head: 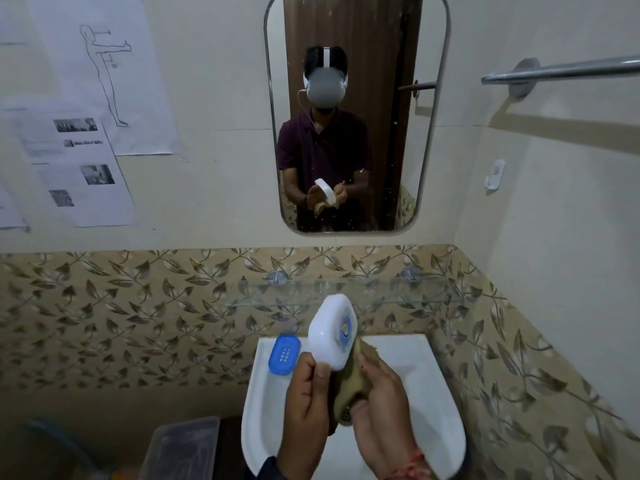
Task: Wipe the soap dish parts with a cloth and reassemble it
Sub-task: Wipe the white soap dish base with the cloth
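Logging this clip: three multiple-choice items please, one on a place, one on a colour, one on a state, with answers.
1. Where is the blue tray? A) on the floor B) on the sink rim, left side C) in a hand
2. What colour is the cloth? A) red B) tan C) green
3. What is the left hand doing? A) hanging idle B) gripping the white dish C) turning a tap
Answers: 1 B, it lies on the rim; 2 B, tan folds in the right hand; 3 B, fingers curl round the dish.
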Tool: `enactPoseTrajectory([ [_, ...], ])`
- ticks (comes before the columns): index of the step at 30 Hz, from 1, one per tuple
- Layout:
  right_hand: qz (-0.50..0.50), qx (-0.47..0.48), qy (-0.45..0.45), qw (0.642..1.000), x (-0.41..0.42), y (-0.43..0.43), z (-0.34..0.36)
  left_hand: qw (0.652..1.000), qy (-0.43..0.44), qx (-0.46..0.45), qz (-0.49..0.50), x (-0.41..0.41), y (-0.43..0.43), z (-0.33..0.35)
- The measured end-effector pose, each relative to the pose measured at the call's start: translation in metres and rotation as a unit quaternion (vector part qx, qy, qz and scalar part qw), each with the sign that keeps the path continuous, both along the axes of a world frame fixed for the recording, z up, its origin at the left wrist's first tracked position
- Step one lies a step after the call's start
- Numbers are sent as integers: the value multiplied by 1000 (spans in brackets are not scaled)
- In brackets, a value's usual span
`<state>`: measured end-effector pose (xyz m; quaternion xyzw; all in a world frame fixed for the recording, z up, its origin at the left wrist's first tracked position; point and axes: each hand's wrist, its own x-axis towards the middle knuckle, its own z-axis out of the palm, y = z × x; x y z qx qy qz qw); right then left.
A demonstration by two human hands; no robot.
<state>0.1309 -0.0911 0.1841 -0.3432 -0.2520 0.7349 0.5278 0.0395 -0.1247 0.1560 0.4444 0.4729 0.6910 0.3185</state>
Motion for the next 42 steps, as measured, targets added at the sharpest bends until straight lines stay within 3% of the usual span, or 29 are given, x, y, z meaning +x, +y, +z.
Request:
enactPoseTrajectory([
  [4, 25, 2, -11, 1000, 1, -5, 2, 976, 214, 22, 30, -10, 2, -13],
  [10, 74, -33, -1, 997, 22, -5, 2, 928, 372, -10, -21, -29, 7, -16],
  [16, 116, -54, -10, 992, 46, -3, -3, 829, 548, -36, -101, -30, 5, 12],
  [21, 128, -40, -30, 991, 66, -1, 0, 723, 689, 12, -51, -40, 11, 24],
  [29, 55, 75, -198, 976, 64, 8, 4, 557, 822, 102, -57, -46, 12, 26],
  [31, 42, 85, -226, 969, 61, 8, 1, 536, 834, 128, -37, -48, 10, 23],
  [32, 38, 83, -232, 968, 60, 8, 0, 557, 819, 135, -26, -49, 8, 22],
  [33, 37, 81, -232, 969, 60, 7, -1, 618, 773, 140, -27, -51, 5, 18],
  [34, 38, 79, -234, 968, 61, 7, -2, 710, 690, 130, -44, -52, 0, 17],
  [36, 46, 79, -236, 968, 61, 5, -5, 879, 464, 62, -93, -49, -7, 17],
  [38, 53, 73, -242, 966, 60, 2, -8, 977, 199, 15, -78, -42, -9, 15],
  [39, 54, 71, -250, 964, 58, 2, -10, 997, 49, -5, -53, -38, -7, 16],
  [40, 56, 72, -259, 962, 57, 1, -12, 993, -94, -56, -51, -35, -3, 17],
  [42, 65, 75, -283, 954, 52, -1, -16, 939, -289, -146, -118, -32, 5, 13],
])
